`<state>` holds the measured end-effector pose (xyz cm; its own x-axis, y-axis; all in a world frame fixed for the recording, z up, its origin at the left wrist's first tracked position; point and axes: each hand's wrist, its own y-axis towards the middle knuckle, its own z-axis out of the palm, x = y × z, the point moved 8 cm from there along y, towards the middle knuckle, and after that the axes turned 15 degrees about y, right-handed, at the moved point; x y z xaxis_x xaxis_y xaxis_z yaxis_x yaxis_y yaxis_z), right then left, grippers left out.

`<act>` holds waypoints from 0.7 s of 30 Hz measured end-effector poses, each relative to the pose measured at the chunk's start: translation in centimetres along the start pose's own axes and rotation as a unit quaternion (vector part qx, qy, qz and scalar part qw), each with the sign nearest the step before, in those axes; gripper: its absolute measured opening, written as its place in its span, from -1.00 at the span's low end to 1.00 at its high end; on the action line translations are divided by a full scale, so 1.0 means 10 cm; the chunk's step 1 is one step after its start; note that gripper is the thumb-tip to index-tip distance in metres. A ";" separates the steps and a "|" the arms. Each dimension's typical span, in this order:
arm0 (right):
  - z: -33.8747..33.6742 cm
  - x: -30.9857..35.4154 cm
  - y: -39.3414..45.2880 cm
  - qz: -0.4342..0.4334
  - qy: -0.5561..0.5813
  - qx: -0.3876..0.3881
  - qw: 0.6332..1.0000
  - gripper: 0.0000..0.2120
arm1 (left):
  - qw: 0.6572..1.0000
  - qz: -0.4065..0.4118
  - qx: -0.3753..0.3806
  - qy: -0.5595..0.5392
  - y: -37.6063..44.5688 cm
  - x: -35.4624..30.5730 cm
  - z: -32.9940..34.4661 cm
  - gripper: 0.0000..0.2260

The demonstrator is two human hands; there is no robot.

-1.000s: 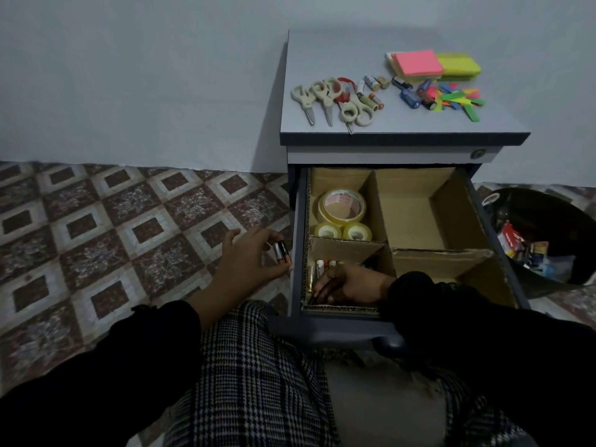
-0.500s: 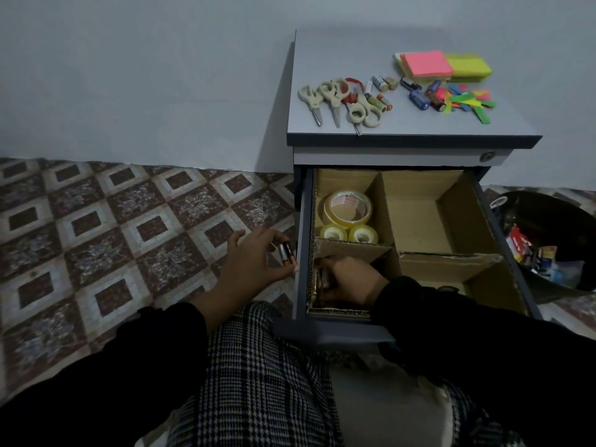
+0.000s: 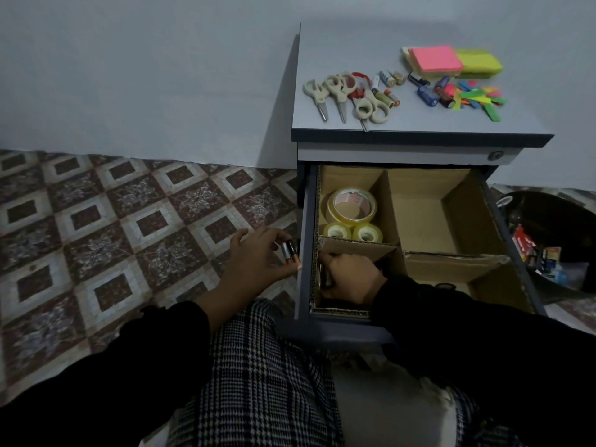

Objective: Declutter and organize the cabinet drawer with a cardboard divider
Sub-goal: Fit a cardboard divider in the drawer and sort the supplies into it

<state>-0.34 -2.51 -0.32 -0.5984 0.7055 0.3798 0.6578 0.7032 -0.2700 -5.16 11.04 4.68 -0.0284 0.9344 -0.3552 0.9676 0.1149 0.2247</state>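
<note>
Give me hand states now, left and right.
Left hand: pinching batteries beside the drawer.
Right hand: curled down in the front-left compartment; what it grips cannot be told.

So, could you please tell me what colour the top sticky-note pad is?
Bright pink; the sticky-note pad shows best in the head view.

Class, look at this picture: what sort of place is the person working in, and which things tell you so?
Probably a room in a home or small office: a patterned tile floor, a small drawer cabinet against a plain wall, with scissors and sticky notes on top.
</note>
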 end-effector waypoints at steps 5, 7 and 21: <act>-0.02 -0.01 -0.03 -0.008 -0.023 -0.003 1.000 -0.36 | 1.000 -0.003 0.008 -0.007 0.01 0.02 0.02 -0.54; -0.01 -0.02 -0.02 -0.006 -0.025 0.005 1.000 -0.35 | 1.000 -0.002 0.009 -0.005 0.02 0.02 0.02 -0.53; 0.06 -0.15 -0.22 -0.014 0.071 0.155 0.985 -0.81 | 1.000 0.011 -0.007 0.001 0.03 0.01 -0.03 -0.56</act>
<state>-1.11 -5.06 -0.81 -0.5298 0.6812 0.5052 0.4578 0.7311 -0.5058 -4.89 11.25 4.99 -0.0075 0.9372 -0.3487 0.9645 0.0988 0.2448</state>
